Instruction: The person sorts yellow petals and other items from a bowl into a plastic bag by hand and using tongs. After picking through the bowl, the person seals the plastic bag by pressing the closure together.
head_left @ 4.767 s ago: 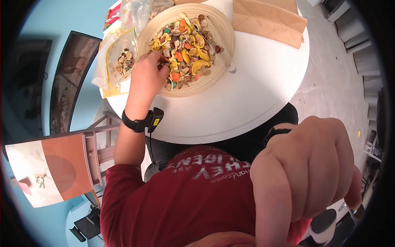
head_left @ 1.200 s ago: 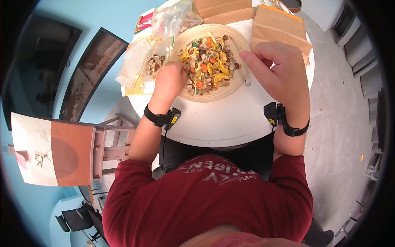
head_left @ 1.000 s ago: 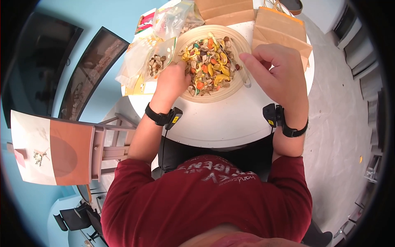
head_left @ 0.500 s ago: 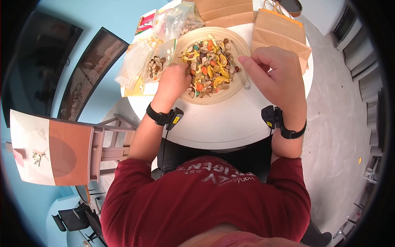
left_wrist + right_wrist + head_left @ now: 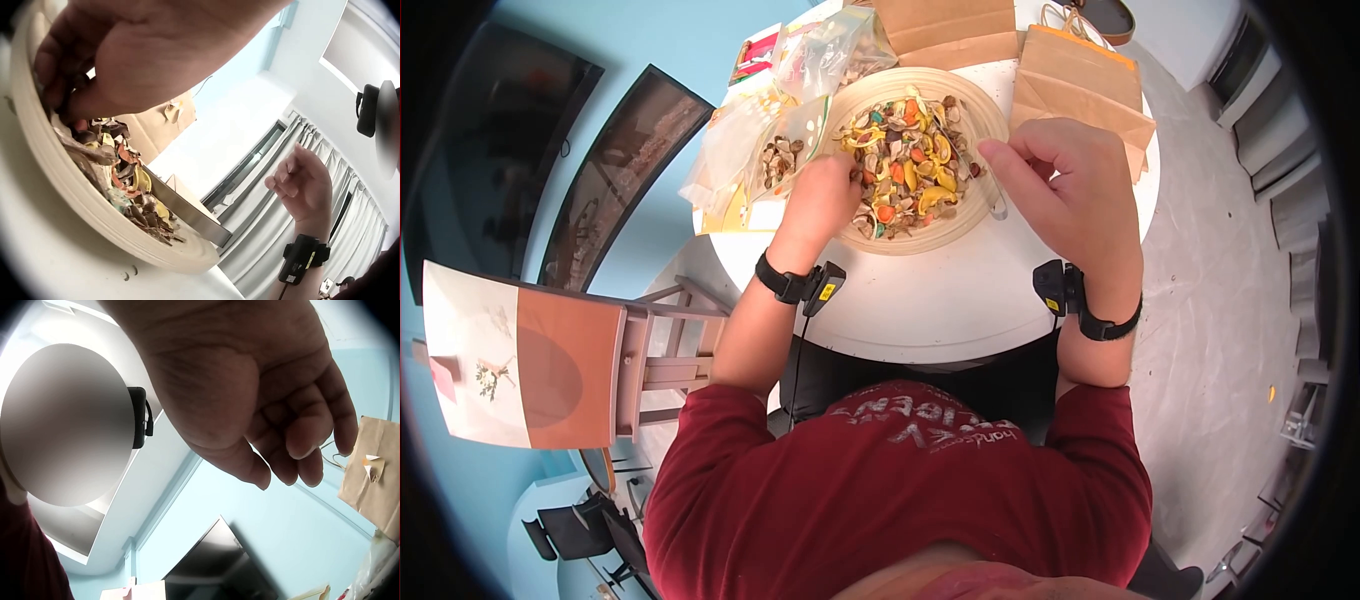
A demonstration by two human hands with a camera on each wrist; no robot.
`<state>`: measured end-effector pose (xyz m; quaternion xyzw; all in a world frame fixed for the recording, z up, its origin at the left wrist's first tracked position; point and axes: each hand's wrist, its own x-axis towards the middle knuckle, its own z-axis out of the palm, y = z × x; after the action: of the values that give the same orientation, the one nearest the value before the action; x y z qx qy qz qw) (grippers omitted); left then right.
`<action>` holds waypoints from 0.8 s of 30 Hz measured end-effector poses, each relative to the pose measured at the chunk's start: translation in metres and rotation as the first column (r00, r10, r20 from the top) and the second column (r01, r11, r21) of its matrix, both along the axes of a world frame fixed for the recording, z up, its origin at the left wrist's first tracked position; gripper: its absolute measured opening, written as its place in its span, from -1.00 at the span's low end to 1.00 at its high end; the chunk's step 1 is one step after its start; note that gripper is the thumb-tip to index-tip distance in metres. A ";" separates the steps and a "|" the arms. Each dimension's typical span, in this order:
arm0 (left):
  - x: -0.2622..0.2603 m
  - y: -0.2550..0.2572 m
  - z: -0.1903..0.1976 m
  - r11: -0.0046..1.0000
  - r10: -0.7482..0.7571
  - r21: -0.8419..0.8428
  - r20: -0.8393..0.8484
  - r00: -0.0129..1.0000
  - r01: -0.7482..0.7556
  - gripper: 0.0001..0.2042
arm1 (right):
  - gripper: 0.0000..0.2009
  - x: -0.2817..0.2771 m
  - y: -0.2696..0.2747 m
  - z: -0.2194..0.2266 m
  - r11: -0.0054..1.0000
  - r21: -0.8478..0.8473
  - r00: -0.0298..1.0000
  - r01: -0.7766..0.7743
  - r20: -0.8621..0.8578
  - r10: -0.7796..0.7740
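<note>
In the head view a round pale wooden plate (image 5: 972, 219) bears a heap of potpourri (image 5: 910, 165) in brown, cream, yellow, orange and green. My left hand (image 5: 824, 194) reaches over the plate's left side. The left wrist view shows its thumb and fingers curled together at the heap's edge, pinching a dark piece of potpourri (image 5: 81, 79); the fingertips are partly hidden. Raised at the plate's right is my right hand (image 5: 1072, 185), its fingers loosely curled with nothing between them. A long metal strip, like tongs (image 5: 190, 215), lies across the heap and over the rim.
A clear zip bag (image 5: 805, 125) of brown pieces lies left of the plate, with another plastic bag (image 5: 825, 55) behind it. Brown paper bags (image 5: 1080, 85) stand at the back and right of the white round table (image 5: 920, 310). A patterned chair (image 5: 565, 365) is at left.
My right hand, close to the camera at first, is now up beside the plate. My left hand stays at the plate's left side, shifting slightly. The head view has shifted.
</note>
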<state>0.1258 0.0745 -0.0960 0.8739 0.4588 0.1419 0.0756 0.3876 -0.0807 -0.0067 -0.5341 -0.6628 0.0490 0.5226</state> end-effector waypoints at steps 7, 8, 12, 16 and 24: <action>0.004 -0.025 0.029 0.988 -0.057 0.148 0.119 0.991 0.039 -0.83 | -0.67 0.001 0.000 -0.001 1.000 0.007 1.000 0.008 0.002 -0.008; 0.005 -0.029 0.036 0.982 -0.088 0.181 0.144 0.986 0.061 -0.83 | -0.67 0.001 0.000 -0.001 1.000 0.004 1.000 0.007 0.002 -0.007; -0.001 -0.035 0.067 0.976 -0.049 0.217 0.282 0.958 -0.013 -0.81 | -0.68 -0.001 -0.001 0.000 1.000 -0.002 1.000 0.004 -0.007 -0.004; -0.013 -0.020 0.086 0.972 0.054 0.208 0.262 0.963 -0.111 -0.79 | -0.68 -0.002 -0.001 0.001 1.000 -0.009 1.000 0.005 -0.005 -0.005; -0.027 -0.011 0.075 0.908 0.110 0.396 0.093 0.990 -0.138 -0.85 | -0.69 -0.002 -0.003 0.000 1.000 0.001 1.000 0.009 -0.011 -0.009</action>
<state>0.0992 0.0631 -0.0206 0.8345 0.4716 0.2672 -0.0989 0.3861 -0.0833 -0.0065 -0.5365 -0.6574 0.0491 0.5269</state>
